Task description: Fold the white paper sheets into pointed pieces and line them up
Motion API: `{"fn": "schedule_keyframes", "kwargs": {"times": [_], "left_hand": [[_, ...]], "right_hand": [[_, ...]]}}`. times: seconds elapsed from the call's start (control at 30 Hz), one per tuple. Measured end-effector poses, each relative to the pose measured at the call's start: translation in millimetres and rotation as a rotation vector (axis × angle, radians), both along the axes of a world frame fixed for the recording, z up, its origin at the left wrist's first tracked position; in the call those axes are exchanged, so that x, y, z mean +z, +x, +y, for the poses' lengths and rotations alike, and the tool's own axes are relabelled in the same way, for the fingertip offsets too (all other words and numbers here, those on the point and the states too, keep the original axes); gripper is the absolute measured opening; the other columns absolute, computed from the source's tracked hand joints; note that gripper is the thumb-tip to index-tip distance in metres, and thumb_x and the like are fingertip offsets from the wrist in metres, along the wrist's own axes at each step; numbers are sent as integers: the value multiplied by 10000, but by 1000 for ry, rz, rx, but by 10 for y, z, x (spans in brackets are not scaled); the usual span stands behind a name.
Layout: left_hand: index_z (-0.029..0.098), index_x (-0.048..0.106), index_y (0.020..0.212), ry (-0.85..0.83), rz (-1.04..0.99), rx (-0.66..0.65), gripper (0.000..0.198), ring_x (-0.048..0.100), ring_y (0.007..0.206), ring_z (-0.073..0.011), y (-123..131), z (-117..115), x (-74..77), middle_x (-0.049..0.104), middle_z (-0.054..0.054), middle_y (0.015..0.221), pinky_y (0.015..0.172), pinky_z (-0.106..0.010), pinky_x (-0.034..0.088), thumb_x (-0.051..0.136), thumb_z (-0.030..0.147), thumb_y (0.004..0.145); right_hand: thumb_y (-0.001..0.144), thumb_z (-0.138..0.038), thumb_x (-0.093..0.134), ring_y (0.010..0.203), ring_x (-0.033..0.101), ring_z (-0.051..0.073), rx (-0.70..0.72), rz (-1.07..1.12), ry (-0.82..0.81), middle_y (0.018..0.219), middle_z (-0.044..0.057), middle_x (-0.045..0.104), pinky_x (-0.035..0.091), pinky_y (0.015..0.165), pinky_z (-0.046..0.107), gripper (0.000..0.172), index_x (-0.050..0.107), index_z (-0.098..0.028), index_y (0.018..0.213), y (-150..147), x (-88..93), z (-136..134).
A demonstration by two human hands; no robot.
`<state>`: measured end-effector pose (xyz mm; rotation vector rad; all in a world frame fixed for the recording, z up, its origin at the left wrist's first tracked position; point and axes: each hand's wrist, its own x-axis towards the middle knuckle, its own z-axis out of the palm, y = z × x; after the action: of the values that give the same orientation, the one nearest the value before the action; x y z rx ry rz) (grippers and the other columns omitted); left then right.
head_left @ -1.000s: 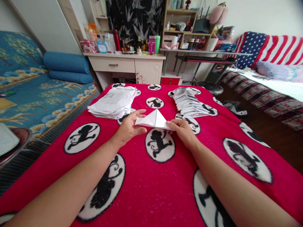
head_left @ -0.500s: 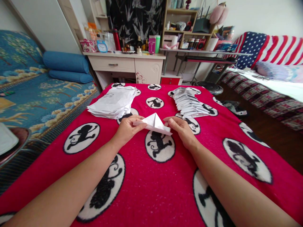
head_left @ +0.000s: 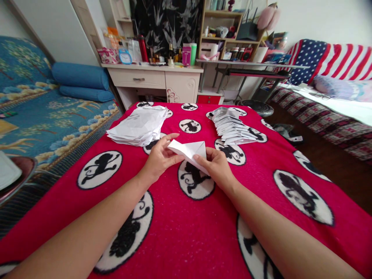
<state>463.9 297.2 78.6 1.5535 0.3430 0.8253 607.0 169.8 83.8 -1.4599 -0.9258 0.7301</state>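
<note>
A piece of white paper [head_left: 190, 150], folded into a small shape with a long straight edge and a pointed flap, is held just above the red cloth. My right hand [head_left: 216, 164] pinches its right end, thumb in front and fingers behind. At the left end, my left hand [head_left: 159, 157] has its thumb and index finger spread apart around the paper. Whether its other fingers touch the paper from behind I cannot tell.
A red cloth [head_left: 186, 228] with monkey ovals covers the table. Loose white sheets [head_left: 139, 124] are stacked at back left; a fanned row of folded papers [head_left: 232, 126] lies at back right. Beyond stands a white dresser [head_left: 139, 77], with a blue sofa [head_left: 72, 112] to the left.
The folded paper has turned, its peak shifting from the middle to the right. My right hand has closed on the right end, while my left fingers have loosened and spread.
</note>
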Motion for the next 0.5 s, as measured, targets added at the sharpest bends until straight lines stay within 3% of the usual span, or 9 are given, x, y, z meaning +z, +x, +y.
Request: {"fn": "schedule_keyframes", "kwargs": {"times": [0.1, 0.23, 0.33, 0.4, 0.5], "left_hand": [[171, 603, 1099, -93, 36, -78, 516, 678, 886, -202, 28, -61, -16, 710, -69, 1010, 786, -317, 562, 808, 282, 639], [145, 667, 823, -114, 176, -119, 255, 679, 668, -181, 42, -119, -34, 727, -47, 770, 623, -285, 570, 755, 352, 704], [134, 657, 751, -125, 228, -57, 255, 625, 516, -138, 35, -148, -13, 679, -21, 607, 500, -231, 520, 741, 374, 723], [128, 645, 736, -143, 260, -48, 282, 577, 443, -112, 25, -163, 11, 651, -10, 555, 429, -200, 466, 738, 394, 728], [122, 632, 749, -219, 248, -86, 346, 558, 419, -104, 9, -185, 53, 648, -17, 558, 402, -192, 437, 704, 460, 751]], "right_hand": [[685, -488, 725, 607, 552, 141, -3, 83, 30, 775, 33, 671, 390, 503, 238, 375, 666, -162, 861, -20, 5, -8], [789, -582, 589, 551, 514, 124, 110, 114, 4, 687, 19, 633, 369, 481, 236, 411, 633, -173, 785, -66, 23, -21], [856, -572, 501, 595, 540, 134, 115, 89, 48, 714, 23, 628, 406, 520, 243, 403, 597, -182, 830, -93, 40, -18], [795, -480, 634, 696, 585, 150, 60, 49, 102, 822, 30, 653, 454, 597, 250, 337, 574, -195, 965, -99, 41, -8], [711, -369, 732, 682, 603, 149, 27, 94, 94, 843, 22, 666, 471, 593, 254, 441, 518, -212, 1063, -97, 26, 5]]}}
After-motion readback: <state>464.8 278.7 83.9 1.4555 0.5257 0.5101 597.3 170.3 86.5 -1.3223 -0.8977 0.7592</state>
